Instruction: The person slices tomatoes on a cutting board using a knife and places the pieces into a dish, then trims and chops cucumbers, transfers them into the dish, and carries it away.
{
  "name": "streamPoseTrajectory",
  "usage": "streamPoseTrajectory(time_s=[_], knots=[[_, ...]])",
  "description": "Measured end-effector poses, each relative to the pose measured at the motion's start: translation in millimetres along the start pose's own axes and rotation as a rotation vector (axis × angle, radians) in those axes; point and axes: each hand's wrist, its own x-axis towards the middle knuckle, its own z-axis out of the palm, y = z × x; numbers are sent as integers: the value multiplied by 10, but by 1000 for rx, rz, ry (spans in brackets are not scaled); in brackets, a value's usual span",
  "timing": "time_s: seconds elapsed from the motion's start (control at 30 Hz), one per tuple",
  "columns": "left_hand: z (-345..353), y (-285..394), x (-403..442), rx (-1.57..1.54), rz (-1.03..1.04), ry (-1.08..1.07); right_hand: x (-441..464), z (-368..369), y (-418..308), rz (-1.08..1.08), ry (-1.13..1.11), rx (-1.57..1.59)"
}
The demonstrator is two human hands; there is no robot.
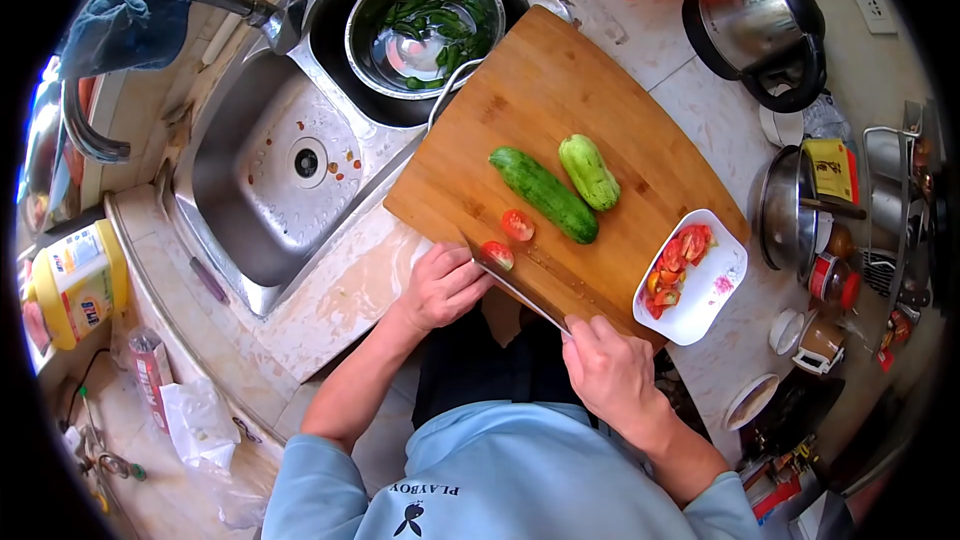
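My right hand (610,365) is wrapped round the handle of a kitchen knife (525,298), its blade slanting along the near edge of the wooden cutting board (590,70). Curled fingers of my left hand (447,285) are by the blade's far end, beside a cut tomato piece (497,256); what they hold, if anything, is hidden. Another tomato piece (517,225) lies just beyond. Across the board's middle rest a dark green cucumber (545,194) and a paler green gourd-like vegetable (589,172). A white dish (712,295) at the right holds chopped tomato (680,265).
Left of the board is a steel sink (265,130) with scraps near its drain. A metal bowl (355,40) of green peppers in water sits in the other basin. An electric kettle (755,25) and a pot (785,205) stand to the right.
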Motion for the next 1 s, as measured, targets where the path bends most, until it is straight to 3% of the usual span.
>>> streamPoseTrajectory(time_s=[0.4,0.53,1.0], knots=[[44,10,-7,-18,-47,29,126,239,105,1,8,-8],[72,35,-23,-23,-107,60,-243,110,304,56,-63,-65],[208,270,374,264,-353,-45,-976,38,706,190,106,202]])
